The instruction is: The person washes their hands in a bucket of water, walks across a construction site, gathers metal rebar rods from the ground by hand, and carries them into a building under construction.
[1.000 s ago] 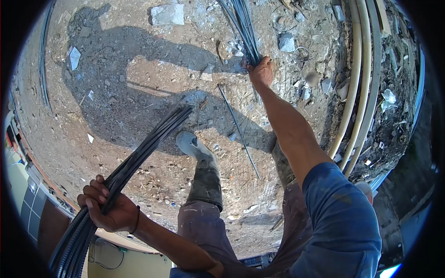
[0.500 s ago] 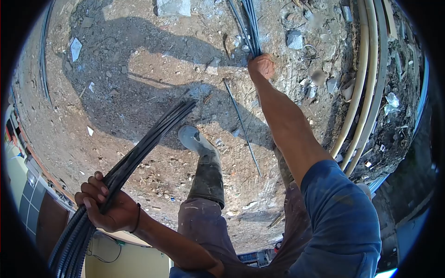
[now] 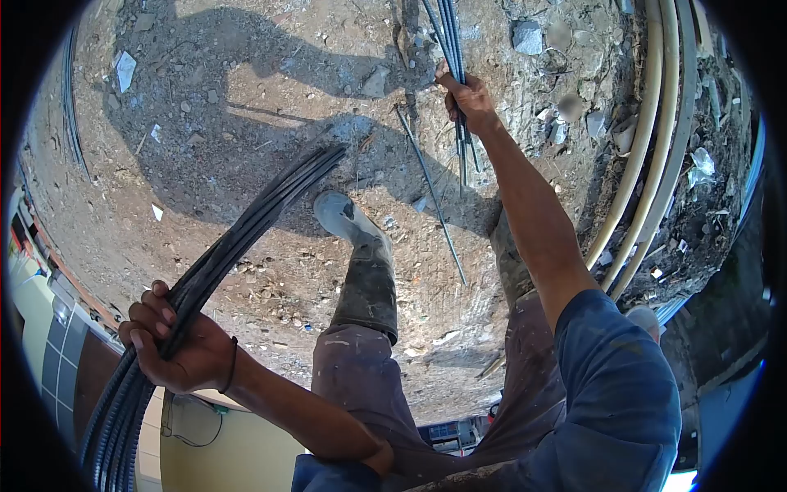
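Note:
My left hand (image 3: 184, 348) is closed around a thick bundle of dark ribbed rebar (image 3: 254, 221), which slants from the lower left up toward the middle of the view. Its upper ends hang over the ground beyond my left boot (image 3: 365, 283). Farther out, my right hand (image 3: 471, 102) grips several thinner rebar rods (image 3: 447, 33). Their near ends stick out below the hand at uneven lengths, and their far ends pass out of view at the top. A single thin rod (image 3: 426, 184) lies on the dirt between the two bundles.
Long pale pipes (image 3: 648, 156) curve along the right side beside rubble. Broken stone pieces (image 3: 527, 38) and a white shard (image 3: 125, 71) are scattered on the ground. More thin rods (image 3: 71, 107) lie at the far left. A tiled wall (image 3: 56, 353) stands lower left.
The thinner rods now reach below my right hand, toward me; before, their ends were at the hand. The right fingers have shifted their grip. My left hand still holds its bundle.

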A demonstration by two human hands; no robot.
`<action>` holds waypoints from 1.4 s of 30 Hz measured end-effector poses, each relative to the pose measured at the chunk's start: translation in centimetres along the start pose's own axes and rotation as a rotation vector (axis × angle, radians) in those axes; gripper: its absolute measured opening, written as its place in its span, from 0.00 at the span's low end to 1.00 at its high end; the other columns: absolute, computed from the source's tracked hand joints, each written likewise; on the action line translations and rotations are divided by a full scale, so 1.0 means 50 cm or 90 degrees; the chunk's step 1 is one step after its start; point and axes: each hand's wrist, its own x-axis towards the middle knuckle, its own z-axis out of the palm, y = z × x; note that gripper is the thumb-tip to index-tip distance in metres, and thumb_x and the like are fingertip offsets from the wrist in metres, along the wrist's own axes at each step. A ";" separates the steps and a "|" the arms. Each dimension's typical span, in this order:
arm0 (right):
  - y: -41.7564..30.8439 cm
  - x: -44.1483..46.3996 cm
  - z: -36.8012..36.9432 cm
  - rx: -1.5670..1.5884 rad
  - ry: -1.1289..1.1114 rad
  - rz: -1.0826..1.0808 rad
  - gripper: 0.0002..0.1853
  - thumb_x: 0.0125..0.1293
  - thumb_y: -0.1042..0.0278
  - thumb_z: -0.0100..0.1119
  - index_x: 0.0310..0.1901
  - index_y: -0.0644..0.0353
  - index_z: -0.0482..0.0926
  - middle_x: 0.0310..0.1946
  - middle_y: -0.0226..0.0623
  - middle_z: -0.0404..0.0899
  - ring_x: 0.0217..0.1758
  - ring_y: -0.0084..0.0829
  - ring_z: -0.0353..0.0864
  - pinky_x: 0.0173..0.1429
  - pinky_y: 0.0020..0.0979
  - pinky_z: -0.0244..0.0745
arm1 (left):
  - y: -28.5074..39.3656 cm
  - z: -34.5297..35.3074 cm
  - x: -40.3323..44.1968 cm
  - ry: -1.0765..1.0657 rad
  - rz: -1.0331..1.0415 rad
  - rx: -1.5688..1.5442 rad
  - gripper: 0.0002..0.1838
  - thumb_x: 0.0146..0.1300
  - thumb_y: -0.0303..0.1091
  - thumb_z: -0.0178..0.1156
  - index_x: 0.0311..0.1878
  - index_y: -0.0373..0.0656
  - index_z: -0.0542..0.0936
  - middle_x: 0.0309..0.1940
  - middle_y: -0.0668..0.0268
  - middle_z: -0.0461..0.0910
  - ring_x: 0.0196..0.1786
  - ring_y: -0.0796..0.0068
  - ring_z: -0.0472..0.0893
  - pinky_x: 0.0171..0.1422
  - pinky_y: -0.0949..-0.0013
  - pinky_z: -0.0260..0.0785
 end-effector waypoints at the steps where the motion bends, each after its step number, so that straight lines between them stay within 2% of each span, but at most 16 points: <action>1: 0.021 -0.007 0.002 -0.017 0.012 0.034 0.14 0.62 0.62 0.68 0.33 0.64 0.76 0.14 0.33 0.72 0.11 0.24 0.68 0.16 0.29 0.63 | -0.002 -0.001 0.000 -0.007 0.012 -0.006 0.10 0.66 0.32 0.52 0.27 0.49 0.66 0.22 0.71 0.59 0.31 0.76 0.66 0.63 0.57 0.63; 5: 0.164 -0.149 -0.002 0.010 0.016 0.047 0.15 0.65 0.62 0.66 0.27 0.60 0.73 0.12 0.29 0.69 0.11 0.21 0.66 0.15 0.29 0.62 | 0.004 -0.008 -0.001 -0.021 -0.001 -0.018 0.12 0.65 0.31 0.52 0.23 0.48 0.69 0.20 0.70 0.62 0.31 0.74 0.70 0.64 0.55 0.66; 7: 0.263 -0.263 -0.015 -0.019 0.040 0.131 0.15 0.66 0.62 0.66 0.27 0.61 0.74 0.12 0.31 0.72 0.11 0.21 0.68 0.16 0.29 0.66 | 0.005 -0.007 -0.004 -0.020 -0.010 -0.012 0.12 0.65 0.31 0.53 0.23 0.47 0.70 0.19 0.70 0.63 0.30 0.74 0.71 0.64 0.54 0.66; 11: 0.589 -0.480 -0.064 -0.017 0.074 0.224 0.13 0.66 0.68 0.64 0.25 0.62 0.76 0.13 0.32 0.74 0.14 0.24 0.74 0.21 0.33 0.71 | 0.008 -0.007 -0.014 -0.042 0.000 -0.007 0.13 0.64 0.31 0.53 0.22 0.46 0.72 0.19 0.68 0.67 0.30 0.73 0.73 0.64 0.54 0.67; 13: 0.778 -0.563 -0.099 -0.283 0.164 0.292 0.11 0.61 0.65 0.68 0.27 0.61 0.78 0.17 0.36 0.78 0.19 0.29 0.80 0.26 0.37 0.75 | 0.010 -0.010 -0.021 -0.029 -0.008 -0.011 0.12 0.62 0.30 0.53 0.21 0.46 0.73 0.18 0.68 0.67 0.30 0.72 0.73 0.65 0.53 0.66; 14: 0.783 -0.609 -0.101 -0.462 0.202 0.259 0.09 0.57 0.64 0.67 0.31 0.58 0.79 0.23 0.42 0.81 0.28 0.42 0.84 0.35 0.44 0.77 | 0.011 -0.013 -0.024 -0.037 -0.005 -0.017 0.11 0.61 0.29 0.53 0.21 0.45 0.73 0.19 0.68 0.67 0.31 0.71 0.73 0.65 0.53 0.65; 17: 0.865 -0.653 -0.110 -0.483 0.306 0.345 0.08 0.56 0.65 0.64 0.36 0.56 0.80 0.25 0.44 0.82 0.35 0.51 0.84 0.41 0.48 0.77 | 0.019 -0.009 -0.042 -0.050 0.000 0.006 0.08 0.56 0.29 0.55 0.21 0.45 0.72 0.19 0.68 0.66 0.31 0.68 0.72 0.66 0.53 0.62; 18: 0.898 -0.654 -0.118 -0.495 0.267 0.369 0.13 0.57 0.67 0.62 0.45 0.52 0.79 0.31 0.47 0.82 0.39 0.53 0.83 0.42 0.49 0.76 | 0.025 -0.014 -0.043 -0.054 0.000 -0.008 0.08 0.55 0.29 0.55 0.21 0.45 0.72 0.19 0.68 0.66 0.31 0.68 0.72 0.66 0.54 0.61; 19: 0.921 -0.648 -0.119 -0.486 0.266 0.377 0.13 0.57 0.67 0.62 0.45 0.52 0.79 0.31 0.47 0.82 0.39 0.53 0.83 0.42 0.49 0.76 | 0.028 -0.012 -0.047 -0.059 0.001 -0.019 0.08 0.53 0.29 0.56 0.20 0.46 0.71 0.19 0.68 0.65 0.31 0.68 0.71 0.67 0.54 0.61; 22: 0.920 -0.598 -0.119 -0.488 0.309 0.327 0.27 0.59 0.71 0.60 0.61 0.43 0.71 0.46 0.53 0.73 0.49 0.58 0.78 0.50 0.54 0.73 | 0.028 0.002 -0.070 -0.064 0.017 0.009 0.08 0.52 0.28 0.57 0.19 0.47 0.70 0.19 0.68 0.64 0.30 0.69 0.70 0.67 0.55 0.59; 23: 0.911 -0.583 -0.123 -0.486 0.320 0.319 0.21 0.59 0.75 0.59 0.55 0.49 0.73 0.46 0.53 0.73 0.48 0.59 0.78 0.50 0.54 0.74 | 0.031 0.008 -0.073 -0.071 0.023 0.011 0.09 0.52 0.28 0.57 0.19 0.48 0.69 0.19 0.68 0.64 0.30 0.70 0.70 0.67 0.55 0.59; 27: 0.917 -0.567 -0.157 -0.460 0.333 0.237 0.22 0.56 0.77 0.60 0.54 0.48 0.79 0.47 0.50 0.73 0.49 0.56 0.78 0.52 0.50 0.75 | 0.027 0.041 -0.103 -0.062 0.037 0.019 0.11 0.54 0.26 0.56 0.18 0.48 0.67 0.19 0.68 0.64 0.30 0.70 0.70 0.67 0.55 0.60; 33: 0.935 -0.582 -0.161 -0.455 0.299 0.266 0.19 0.53 0.70 0.66 0.50 0.51 0.81 0.44 0.47 0.77 0.48 0.53 0.79 0.51 0.49 0.75 | 0.017 0.093 -0.152 -0.086 0.049 0.058 0.13 0.62 0.29 0.54 0.20 0.45 0.70 0.18 0.69 0.66 0.32 0.70 0.71 0.63 0.56 0.64; 37: 0.922 -0.634 -0.158 -0.408 0.160 0.310 0.19 0.52 0.63 0.70 0.46 0.55 0.82 0.35 0.46 0.84 0.42 0.51 0.84 0.47 0.47 0.77 | 0.006 0.083 -0.173 -0.079 0.072 0.053 0.14 0.65 0.31 0.54 0.21 0.46 0.70 0.19 0.70 0.66 0.32 0.72 0.72 0.63 0.54 0.66; 41: 0.826 -0.763 -0.112 -0.253 0.088 0.264 0.17 0.52 0.63 0.73 0.44 0.56 0.83 0.33 0.41 0.86 0.36 0.41 0.85 0.41 0.41 0.77 | 0.005 0.081 -0.199 -0.014 0.094 0.060 0.10 0.64 0.31 0.54 0.25 0.44 0.70 0.20 0.69 0.68 0.31 0.71 0.73 0.59 0.56 0.70; 42: 0.786 -0.795 -0.102 -0.192 0.073 0.329 0.15 0.53 0.63 0.74 0.40 0.58 0.84 0.31 0.38 0.85 0.34 0.36 0.84 0.39 0.39 0.76 | 0.006 0.085 -0.202 -0.014 0.094 0.049 0.08 0.64 0.28 0.54 0.28 0.45 0.69 0.20 0.70 0.67 0.30 0.72 0.72 0.58 0.56 0.70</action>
